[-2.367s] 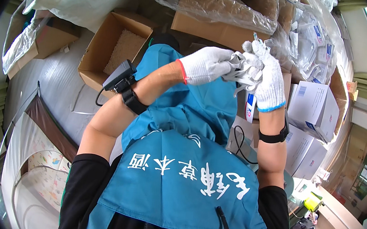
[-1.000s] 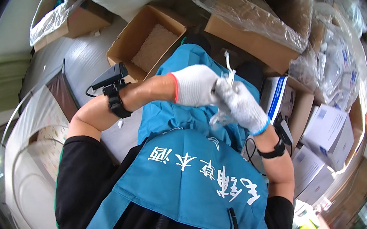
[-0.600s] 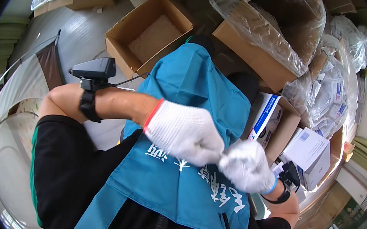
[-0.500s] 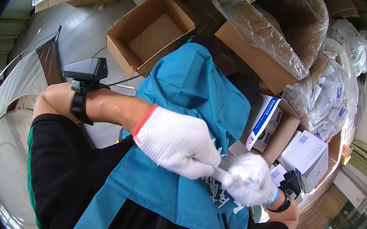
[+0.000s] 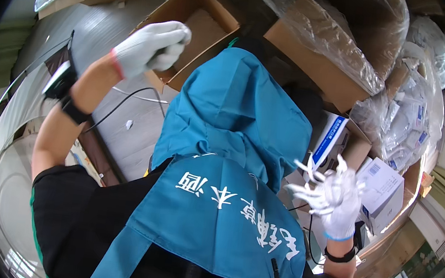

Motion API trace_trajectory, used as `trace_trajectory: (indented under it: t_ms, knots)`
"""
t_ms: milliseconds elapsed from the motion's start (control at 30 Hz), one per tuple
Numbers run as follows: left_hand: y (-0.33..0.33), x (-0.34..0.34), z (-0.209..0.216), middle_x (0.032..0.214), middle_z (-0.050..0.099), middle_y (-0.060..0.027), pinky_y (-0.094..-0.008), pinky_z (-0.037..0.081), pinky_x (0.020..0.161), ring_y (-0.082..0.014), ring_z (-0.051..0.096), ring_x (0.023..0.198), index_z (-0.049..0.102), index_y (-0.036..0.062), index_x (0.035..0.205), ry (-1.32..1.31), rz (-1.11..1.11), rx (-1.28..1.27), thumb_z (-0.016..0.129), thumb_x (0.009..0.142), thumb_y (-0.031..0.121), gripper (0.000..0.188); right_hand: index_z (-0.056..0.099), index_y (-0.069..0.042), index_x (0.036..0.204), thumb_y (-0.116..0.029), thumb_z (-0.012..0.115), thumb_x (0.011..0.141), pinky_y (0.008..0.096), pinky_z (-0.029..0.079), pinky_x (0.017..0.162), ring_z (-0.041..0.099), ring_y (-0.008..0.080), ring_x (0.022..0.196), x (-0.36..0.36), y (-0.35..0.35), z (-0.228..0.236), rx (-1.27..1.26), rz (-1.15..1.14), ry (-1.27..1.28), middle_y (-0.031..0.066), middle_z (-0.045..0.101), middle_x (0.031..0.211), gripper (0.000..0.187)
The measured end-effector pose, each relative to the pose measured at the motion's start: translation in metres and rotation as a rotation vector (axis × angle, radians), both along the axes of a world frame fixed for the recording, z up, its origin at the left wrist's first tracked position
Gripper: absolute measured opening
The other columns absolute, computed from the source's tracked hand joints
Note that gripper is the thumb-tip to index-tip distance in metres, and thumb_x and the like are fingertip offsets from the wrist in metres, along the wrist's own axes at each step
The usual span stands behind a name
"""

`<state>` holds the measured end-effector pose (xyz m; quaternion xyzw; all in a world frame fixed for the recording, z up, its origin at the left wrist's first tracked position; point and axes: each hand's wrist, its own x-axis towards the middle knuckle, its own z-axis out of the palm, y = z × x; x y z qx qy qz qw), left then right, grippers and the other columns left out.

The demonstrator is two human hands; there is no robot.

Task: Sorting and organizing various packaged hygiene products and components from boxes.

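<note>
1. Grip of my right hand (image 5: pixel 341 201): grasping a bunch of white strips (image 5: pixel 309 193), loose ends sticking out, just right of the blue apron (image 5: pixel 238 102).
2. Grip of my left hand (image 5: pixel 153 47): fingers curled, left of the apron; I cannot tell whether it holds anything.
3. Open cardboard box (image 5: pixel 216 6): beyond the apron, partly behind my left hand.
4. White box (image 5: pixel 379 186): right of the apron.

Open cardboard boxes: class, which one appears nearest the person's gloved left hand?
The box at the top, left of centre: the left hand overlaps it in view; others, like the plastic-lined box further right, appear farther away.
</note>
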<state>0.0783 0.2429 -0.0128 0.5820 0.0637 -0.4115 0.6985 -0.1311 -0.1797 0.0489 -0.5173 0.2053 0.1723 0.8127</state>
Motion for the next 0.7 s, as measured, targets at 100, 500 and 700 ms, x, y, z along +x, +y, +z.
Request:
trace_trajectory:
  t_ms: [100, 500, 700]
  knots:
    - [0.016, 0.020, -0.077, 0.077, 0.047, 0.0048, -0.0177, 0.034, 0.052, -0.0049, 0.044, 0.066, 0.055, 0.0072, 0.099, 0.229, 0.228, 0.039, 0.056, 0.097, 0.021, 0.014, 0.037, -0.016, 0.071, -0.039, 0.044, 0.103, 0.0214, 0.034, 0.037, 0.033, 0.0066, 0.042, 0.050, 0.038, 0.006, -0.171, -0.307, 0.161, -0.0049, 0.030, 0.052, 0.040]
    - [0.057, 0.076, -0.168, 0.125, 0.050, -0.0171, -0.0304, 0.039, 0.082, -0.0225, 0.050, 0.103, 0.046, 0.0006, 0.130, 0.407, 0.473, 0.230, 0.052, 0.097, 0.032, 0.046, 0.032, -0.020, 0.062, -0.035, 0.043, 0.102, 0.0241, 0.024, 0.035, 0.023, 0.0082, 0.039, 0.109, 0.002, -0.028, 0.531, -0.185, -0.017, -0.0069, 0.024, 0.049, 0.045]
    - [-0.056, 0.012, -0.066, 0.078, 0.065, -0.0019, -0.0210, 0.044, 0.060, -0.0075, 0.058, 0.066, 0.067, 0.0039, 0.104, -0.310, 0.094, 0.177, 0.058, 0.096, 0.024, 0.024, 0.037, -0.020, 0.065, -0.028, 0.045, 0.101, 0.0241, 0.027, 0.038, 0.026, 0.0087, 0.041, 0.110, 0.006, -0.025, 0.557, -0.408, -0.047, -0.0064, 0.028, 0.051, 0.038]
